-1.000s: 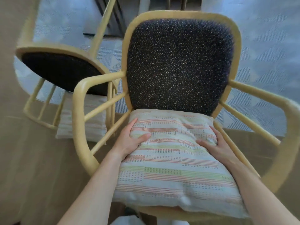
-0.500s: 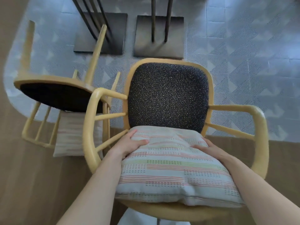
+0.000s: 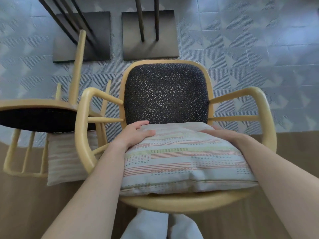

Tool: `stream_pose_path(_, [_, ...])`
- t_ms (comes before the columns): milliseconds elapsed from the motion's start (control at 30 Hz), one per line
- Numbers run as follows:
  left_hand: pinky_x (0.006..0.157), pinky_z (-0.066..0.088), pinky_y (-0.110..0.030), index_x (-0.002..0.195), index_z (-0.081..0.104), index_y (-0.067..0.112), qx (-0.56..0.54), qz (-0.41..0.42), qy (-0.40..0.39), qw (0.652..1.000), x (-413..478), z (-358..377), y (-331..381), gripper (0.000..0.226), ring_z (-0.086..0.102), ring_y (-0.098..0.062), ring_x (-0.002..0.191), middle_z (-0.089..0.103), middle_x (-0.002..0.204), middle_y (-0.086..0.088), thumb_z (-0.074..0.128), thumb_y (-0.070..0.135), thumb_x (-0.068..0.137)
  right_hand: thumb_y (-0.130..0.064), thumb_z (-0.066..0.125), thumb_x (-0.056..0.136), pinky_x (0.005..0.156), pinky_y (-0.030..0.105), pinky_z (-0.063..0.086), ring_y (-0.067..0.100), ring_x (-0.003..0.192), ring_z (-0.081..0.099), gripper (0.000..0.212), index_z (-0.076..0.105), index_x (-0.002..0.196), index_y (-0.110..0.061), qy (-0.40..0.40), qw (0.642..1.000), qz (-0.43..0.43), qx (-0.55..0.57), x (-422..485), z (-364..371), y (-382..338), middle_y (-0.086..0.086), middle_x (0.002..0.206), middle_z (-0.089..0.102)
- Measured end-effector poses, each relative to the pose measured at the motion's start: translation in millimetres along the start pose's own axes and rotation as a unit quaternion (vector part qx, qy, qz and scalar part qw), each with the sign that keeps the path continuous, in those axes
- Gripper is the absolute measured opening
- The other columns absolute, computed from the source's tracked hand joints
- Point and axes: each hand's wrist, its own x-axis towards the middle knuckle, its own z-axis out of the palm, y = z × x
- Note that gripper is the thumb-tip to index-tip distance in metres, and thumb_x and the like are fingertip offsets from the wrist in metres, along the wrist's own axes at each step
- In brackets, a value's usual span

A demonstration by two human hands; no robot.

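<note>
The left hand (image 3: 136, 135) lies flat with straight fingers on the far left corner of the cushion (image 3: 186, 159). The cushion is plump and pale, with orange and green stripes and dashes, and fills the seat of the chair (image 3: 181, 203). The right hand (image 3: 224, 137) rests flat on its far right corner.

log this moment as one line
left hand rests on cushion | right hand rests on cushion | cushion on chair seat

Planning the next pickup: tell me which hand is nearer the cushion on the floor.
Left. Both rest on the seat cushion: the left hand on its left side, toward the floor cushion; the right hand on its right side, farther away.
</note>
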Motion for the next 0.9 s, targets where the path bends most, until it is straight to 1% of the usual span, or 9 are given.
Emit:
stream_pose_path(67, [0.097,0.036,-0.029,0.14,0.061,0.041,-0.007,0.03,0.017,0.999,5.6,-3.7,6.6,0.056,0.053,-0.015,0.119,0.053,0.146,-0.003,0.08,0.045,0.088,-0.069,0.058,0.093,0.103,0.038,0.04,0.025,0.131,0.054,0.078,0.034,0.16,-0.037,0.026,0.999,-0.034,-0.008,5.4,-8.3,-6.0,-0.003,0.16,0.045])
stream_pose_path(200, [0.09,0.042,-0.027,0.139,0.062,0.041,-0.009,0.064,0.03,0.997,14.6,-15.6,23.1,0.053,0.059,-0.016,0.115,0.054,0.14,-0.002,0.079,0.046,0.089,-0.067,0.06,0.092,0.077,0.029,0.042,0.011,0.103,0.058,0.069,0.046,0.152,-0.035,0.04,0.997,-0.07,0.008,12.3,-18.8,-20.8,-0.01,0.143,0.05])
stream_pose_path(300, [0.1,0.037,-0.035,0.141,0.06,0.043,0.054,0.066,0.035,0.996,22.5,-22.4,33.5,0.055,0.053,-0.021,0.128,0.05,0.148,-0.002,0.075,0.052,0.089,-0.077,0.056,0.088,0.093,0.035,0.037,0.018,0.115,0.053,0.072,0.047,0.149,-0.039,0.058,0.995,-0.062,-0.043,15.3,-28.7,-27.1,-0.011,0.141,0.051])
stream_pose_path(467, [0.106,0.035,-0.036,0.132,0.067,0.038,0.063,0.092,0.064,0.992,18.1,-19.9,38.6,0.042,0.05,-0.02,0.135,0.054,0.146,0.002,0.073,0.05,0.092,-0.072,0.058,0.093,0.119,0.044,0.03,0.028,0.149,0.041,0.08,0.04,0.159,-0.03,0.12,0.981,-0.121,-0.096,6.6,-27.1,-37.7,0.002,0.165,0.041])
stream_pose_path(567, [0.108,0.034,-0.032,0.108,0.074,0.035,-0.039,0.225,0.2,0.953,3.2,-19.7,48.3,0.017,0.049,-0.007,0.128,0.061,0.126,0.011,0.069,0.046,0.095,-0.061,0.067,0.093,0.117,0.046,0.04,0.026,0.142,0.05,0.071,0.045,0.156,-0.035,0.236,0.922,-0.307,-0.018,-21.0,-17.2,-55.5,0.002,0.158,0.049])
stream_pose_path(600, [0.108,0.041,-0.032,0.104,0.073,0.037,-0.079,0.265,0.227,0.934,-4.7,-20.6,52.4,0.014,0.054,-0.004,0.121,0.062,0.124,0.009,0.067,0.046,0.095,-0.06,0.068,0.093,0.112,0.042,0.046,0.022,0.135,0.056,0.068,0.048,0.153,-0.038,0.252,0.895,-0.366,0.032,-33.3,-11.4,-63.1,-0.003,0.153,0.053])
stream_pose_path(700, [0.093,0.051,-0.025,0.106,0.071,0.04,-0.166,0.353,0.215,0.895,-36.0,-20.2,55.8,0.019,0.062,-0.001,0.105,0.065,0.12,0.009,0.064,0.046,0.09,-0.063,0.064,0.086,0.106,0.031,0.051,0.01,0.125,0.063,0.065,0.054,0.146,-0.039,0.258,0.833,-0.465,0.151,-71.0,14.5,-80.3,-0.014,0.141,0.06])
stream_pose_path(800, [0.093,0.051,-0.029,0.115,0.069,0.036,-0.203,0.401,0.215,0.867,-71.3,-16.1,45.0,0.029,0.065,-0.01,0.109,0.066,0.121,0.014,0.063,0.044,0.089,-0.059,0.062,0.087,0.105,0.028,0.052,0.012,0.124,0.065,0.06,0.055,0.142,-0.034,0.261,0.787,-0.517,0.213,-99.8,43.2,-84.5,-0.009,0.138,0.063])
stream_pose_path(900, [0.103,0.052,-0.053,0.121,0.065,0.026,-0.231,0.443,0.234,0.834,-113.5,-16.8,28.0,0.036,0.065,-0.03,0.11,0.065,0.122,0.011,0.064,0.049,0.092,-0.051,0.061,0.09,0.102,0.026,0.052,0.02,0.121,0.068,0.055,0.057,0.139,-0.025,0.255,0.752,-0.556,0.247,-128.2,67.3,-83.5,0.001,0.136,0.065])
